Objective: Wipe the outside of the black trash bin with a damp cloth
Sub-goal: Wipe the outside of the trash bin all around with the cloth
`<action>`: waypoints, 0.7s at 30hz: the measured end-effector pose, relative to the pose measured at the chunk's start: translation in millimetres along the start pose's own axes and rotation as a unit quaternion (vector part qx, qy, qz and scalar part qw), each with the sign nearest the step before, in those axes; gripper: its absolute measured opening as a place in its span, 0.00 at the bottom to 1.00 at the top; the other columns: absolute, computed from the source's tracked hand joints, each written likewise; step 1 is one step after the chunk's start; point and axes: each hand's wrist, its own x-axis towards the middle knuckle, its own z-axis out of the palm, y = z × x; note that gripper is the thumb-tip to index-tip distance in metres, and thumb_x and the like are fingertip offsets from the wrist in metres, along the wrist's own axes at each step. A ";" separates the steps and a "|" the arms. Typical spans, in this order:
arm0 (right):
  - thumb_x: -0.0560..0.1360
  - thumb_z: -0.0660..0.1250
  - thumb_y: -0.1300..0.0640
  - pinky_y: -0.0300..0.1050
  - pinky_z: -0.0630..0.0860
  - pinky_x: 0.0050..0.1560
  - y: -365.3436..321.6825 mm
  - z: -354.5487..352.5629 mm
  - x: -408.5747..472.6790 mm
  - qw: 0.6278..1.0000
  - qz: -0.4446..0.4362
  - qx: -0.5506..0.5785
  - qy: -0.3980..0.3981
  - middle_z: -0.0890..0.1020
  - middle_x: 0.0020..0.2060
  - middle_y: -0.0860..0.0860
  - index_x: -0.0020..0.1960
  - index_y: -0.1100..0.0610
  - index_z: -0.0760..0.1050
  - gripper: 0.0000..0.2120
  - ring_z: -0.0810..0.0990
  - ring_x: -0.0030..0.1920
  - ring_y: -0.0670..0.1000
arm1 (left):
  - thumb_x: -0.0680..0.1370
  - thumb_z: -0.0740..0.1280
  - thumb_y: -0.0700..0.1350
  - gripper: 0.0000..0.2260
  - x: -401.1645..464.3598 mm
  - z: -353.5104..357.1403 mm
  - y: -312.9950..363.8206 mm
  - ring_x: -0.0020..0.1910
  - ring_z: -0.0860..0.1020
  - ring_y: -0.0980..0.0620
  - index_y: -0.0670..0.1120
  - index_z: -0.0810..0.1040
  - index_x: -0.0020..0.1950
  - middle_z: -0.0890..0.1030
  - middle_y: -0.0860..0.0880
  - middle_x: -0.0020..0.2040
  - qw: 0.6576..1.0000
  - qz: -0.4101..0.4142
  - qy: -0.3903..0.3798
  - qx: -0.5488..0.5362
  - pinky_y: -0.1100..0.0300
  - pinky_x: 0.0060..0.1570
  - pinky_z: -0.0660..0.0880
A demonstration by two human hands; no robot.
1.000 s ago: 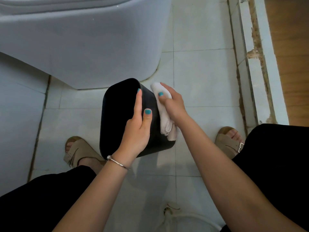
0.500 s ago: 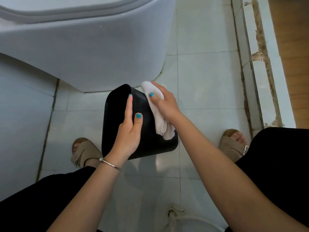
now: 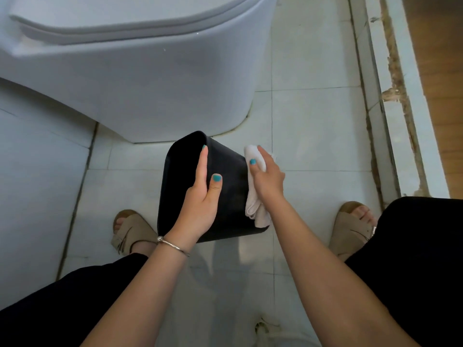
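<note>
Pale tiled floor [image 3: 313,126]: toilet base [image 3: 155,96], black trash bin [image 3: 230,196] tilted, two sandalled feet [image 3: 130,229] planted either side.

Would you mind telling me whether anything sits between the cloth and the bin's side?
Nothing visible does. The right hand presses the white cloth straight against the black trash bin, whose rim the left hand holds.
</note>
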 end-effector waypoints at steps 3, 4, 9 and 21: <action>0.79 0.59 0.46 0.59 0.64 0.67 -18.5 8.1 -20.7 0.998 -0.059 -0.024 -0.019 0.73 0.66 0.51 0.72 0.34 0.61 0.22 0.64 0.66 0.57 | 0.83 0.52 0.53 0.25 -1.3 -1.9 -3.4 0.32 0.69 0.70 0.60 0.45 0.77 0.62 0.67 0.39 1.000 -0.020 0.015 -0.013 0.81 0.36 0.64; 0.79 0.59 0.46 0.58 0.64 0.67 -24.6 10.0 -27.8 0.996 -0.084 -0.035 -0.022 0.74 0.64 0.52 0.72 0.34 0.61 0.23 0.64 0.65 0.57 | 0.83 0.52 0.52 0.25 -1.4 -1.8 -3.6 0.32 0.69 0.70 0.60 0.45 0.78 0.62 0.68 0.40 0.999 -0.022 0.015 -0.018 0.81 0.36 0.65; 0.74 0.57 0.36 0.56 0.69 0.64 -50.5 28.2 -63.7 0.985 -0.164 0.013 -0.047 0.76 0.62 0.50 0.71 0.34 0.64 0.24 0.69 0.63 0.56 | 0.81 0.49 0.58 0.25 -1.0 -0.4 -4.3 0.45 0.71 0.79 0.60 0.46 0.78 0.72 0.64 0.58 0.996 -0.022 0.010 -0.082 0.82 0.46 0.67; 0.80 0.59 0.46 0.43 0.63 0.55 -21.9 22.2 -72.2 0.987 -0.149 -0.027 -0.048 0.71 0.68 0.51 0.74 0.36 0.58 0.24 0.65 0.64 0.56 | 0.79 0.41 0.60 0.26 -3.2 0.3 -4.2 0.63 0.58 0.73 0.59 0.47 0.78 0.55 0.69 0.66 0.987 -0.040 0.037 -0.149 0.88 0.47 0.54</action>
